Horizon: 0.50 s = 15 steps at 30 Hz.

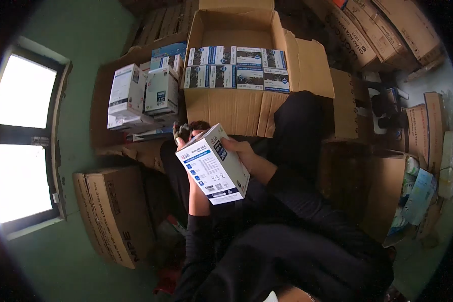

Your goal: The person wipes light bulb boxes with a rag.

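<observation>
A white light-bulb carton (214, 168) with blue and black print is held tilted above my lap, its printed side facing up toward me. My left hand (180, 144) grips it from the left, the thumb at its upper corner and most fingers hidden behind. My right hand (245, 152) is closed on the upper right side, fingers partly out of sight. Just beyond the carton is a dark, fuzzy shape (182, 132) I cannot make out. In front of me stands an open cardboard box (231, 108) holding several smaller blue, white and black boxes (249, 76) in rows.
Several white cartons (127, 90) are stacked to the left of the open box. A closed cardboard box (113, 216) stands at lower left, near the window (22, 136). On the right are another cardboard box (362, 189) and leaning flat boxes (433, 131); more boxes (382, 35) fill the back.
</observation>
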Motion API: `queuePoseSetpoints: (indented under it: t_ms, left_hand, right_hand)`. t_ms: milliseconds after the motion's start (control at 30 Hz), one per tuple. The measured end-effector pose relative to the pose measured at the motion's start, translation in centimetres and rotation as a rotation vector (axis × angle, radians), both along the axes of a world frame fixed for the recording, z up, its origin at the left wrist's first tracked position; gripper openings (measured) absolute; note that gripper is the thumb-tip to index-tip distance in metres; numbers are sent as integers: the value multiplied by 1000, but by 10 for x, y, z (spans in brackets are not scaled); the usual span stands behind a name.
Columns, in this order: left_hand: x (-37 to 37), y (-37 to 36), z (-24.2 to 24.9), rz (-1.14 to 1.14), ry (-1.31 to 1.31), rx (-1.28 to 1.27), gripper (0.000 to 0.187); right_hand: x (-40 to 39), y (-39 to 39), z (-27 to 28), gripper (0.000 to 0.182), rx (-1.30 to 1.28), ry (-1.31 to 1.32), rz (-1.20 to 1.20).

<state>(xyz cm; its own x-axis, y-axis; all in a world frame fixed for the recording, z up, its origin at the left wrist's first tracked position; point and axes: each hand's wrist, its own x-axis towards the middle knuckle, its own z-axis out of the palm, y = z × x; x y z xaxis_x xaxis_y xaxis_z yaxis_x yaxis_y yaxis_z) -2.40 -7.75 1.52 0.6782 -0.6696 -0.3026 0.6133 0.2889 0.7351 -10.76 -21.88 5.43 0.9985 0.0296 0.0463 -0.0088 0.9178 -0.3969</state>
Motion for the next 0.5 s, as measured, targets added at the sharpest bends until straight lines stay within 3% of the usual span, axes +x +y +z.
queuePoseSetpoints:
  t_ms: [167,267,333,367,433,500]
  left_hand:
    - [-28,4,-37,181,88,19,63]
    - [-37,14,-47,226,134,32,68]
    - [-35,21,-21,167,332,-253,71]
    - [-32,17,5,91,528,-567,73]
    - [-32,20,26,70,533,-425,73]
    - [-32,26,19,132,423,-310,73]
  right_hand:
    - [4,-10,-2,56,-288,53,-110]
    - [12,-9,-7,47,-760,134,-358]
    - [22,-9,-25,37,-781,225,-579]
    - [26,-16,-42,37,-969,284,-681]
    - [23,-27,-42,39,-1312,355,-883]
    - [17,-31,-37,39,-1277,434,-961]
